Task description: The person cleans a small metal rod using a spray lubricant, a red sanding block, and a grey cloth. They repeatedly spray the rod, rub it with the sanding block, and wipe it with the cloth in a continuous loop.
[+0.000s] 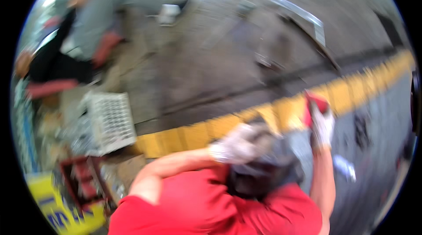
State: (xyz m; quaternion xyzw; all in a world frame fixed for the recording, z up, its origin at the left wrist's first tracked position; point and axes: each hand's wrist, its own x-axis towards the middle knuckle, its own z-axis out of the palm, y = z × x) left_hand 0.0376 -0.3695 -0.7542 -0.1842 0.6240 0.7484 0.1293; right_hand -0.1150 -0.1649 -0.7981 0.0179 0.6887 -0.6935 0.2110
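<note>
My left hand (237,145), in a whitish glove, is over my lap beside a blurred grey-brown lump (262,140). Motion smears its fingers, so whether they close on the lump is unclear. Below it bunches dark material (263,173), perhaps cloth or a bag. Farther right, my right hand (323,125), also gloved, is reached out and closed on a small red object (317,101) at the yellow kerb edge (290,110). That object's kind is too blurred to name.
At left stand a white perforated crate (114,123), clear plastic waste (79,136) and a dark red crate (66,169). Another person (105,11) sits at the upper left. An angled metal strip (303,15) lies on the far ground. A clear bottle (344,168) lies right of my arm.
</note>
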